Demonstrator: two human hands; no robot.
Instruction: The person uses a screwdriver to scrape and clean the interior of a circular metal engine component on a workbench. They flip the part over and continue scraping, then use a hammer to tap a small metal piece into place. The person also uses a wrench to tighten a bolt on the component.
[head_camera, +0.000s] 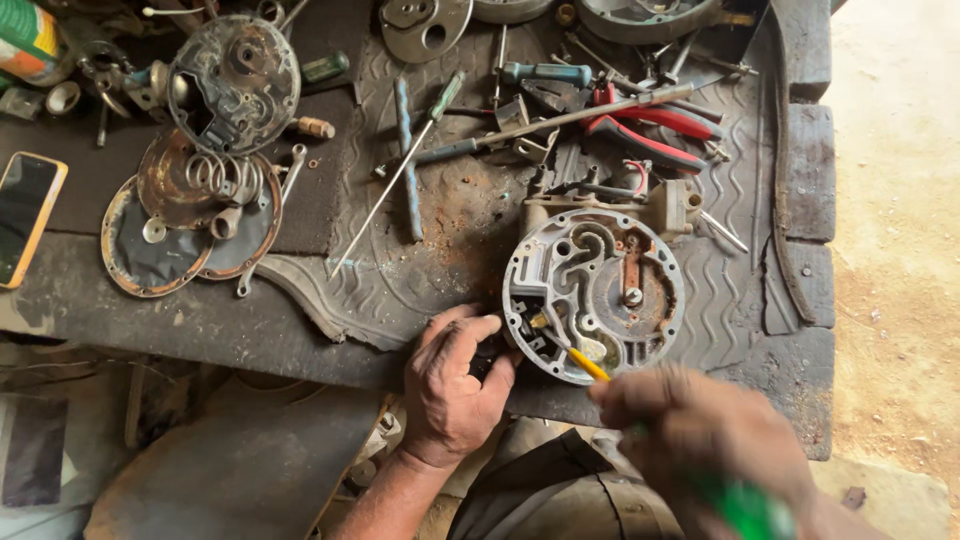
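Observation:
A round grey metal housing plate (594, 294) with curved channels and a rusty centre lies near the front edge of the bench. My left hand (452, 380) grips its lower left side, fingers curled on the rim. My right hand (700, 430), blurred, holds a screwdriver (588, 364) with a green handle and a yellow shank. Its tip points into a slot at the plate's lower left.
Rusty round plates with a spring (195, 205) lie at left, a phone (25, 215) at the far left. Red-handled pliers (645, 125), several screwdrivers (410, 150) and wrenches lie at the back. The worn rubber mat (440, 240) ends at the bench's right edge (805, 200).

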